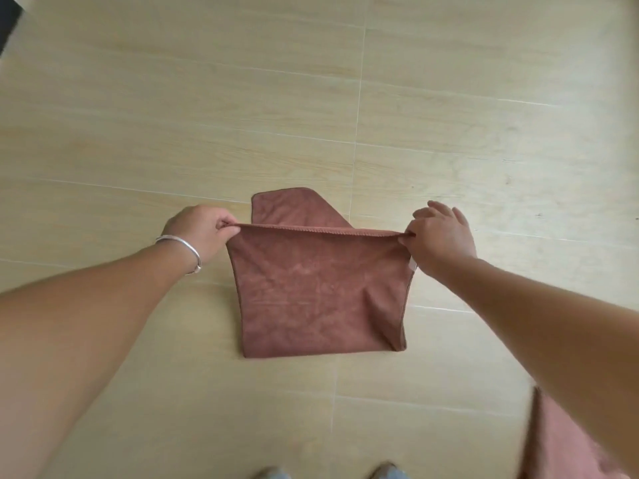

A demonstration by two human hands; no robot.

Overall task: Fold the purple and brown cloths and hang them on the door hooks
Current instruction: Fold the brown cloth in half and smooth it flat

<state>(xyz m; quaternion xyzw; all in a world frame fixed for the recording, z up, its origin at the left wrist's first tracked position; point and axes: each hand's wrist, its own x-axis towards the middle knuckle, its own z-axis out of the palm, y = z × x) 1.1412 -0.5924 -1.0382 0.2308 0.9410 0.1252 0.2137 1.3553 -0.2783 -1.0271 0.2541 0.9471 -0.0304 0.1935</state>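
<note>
Brown cloth point(318, 288) hangs in the air in front of the person, held stretched between both hands above a pale wood-look tiled floor point(207, 98). Nearest the camera, at the bottom edge, the tips of two shoes point(387, 471) show, blurred, and a pinkish-brown piece of fabric point(560, 440) hangs in the lower right corner under the right forearm; what it belongs to cannot be told. Both bare forearms reach forward from the lower corners. The cloth's lower edge hangs straight, with a soft crease running down near its right side. Its top hem is pulled into a taut line between the hands. The left hand point(200, 229), with a silver bangle point(183, 248) on its wrist, has its fingers curled around the left top corner and pinches it. The right hand point(439, 236) pinches the right top corner between thumb and forefinger, while its other fingers are spread loose above. A small pale label point(412, 266) shows at the cloth's right edge just under that hand. Behind the taut hem, a further flap of the same cloth point(290, 209) sticks up, rounded at its left corner and slanting down to the right. Farthest away, a dark patch point(8, 19) sits in the upper left corner
</note>
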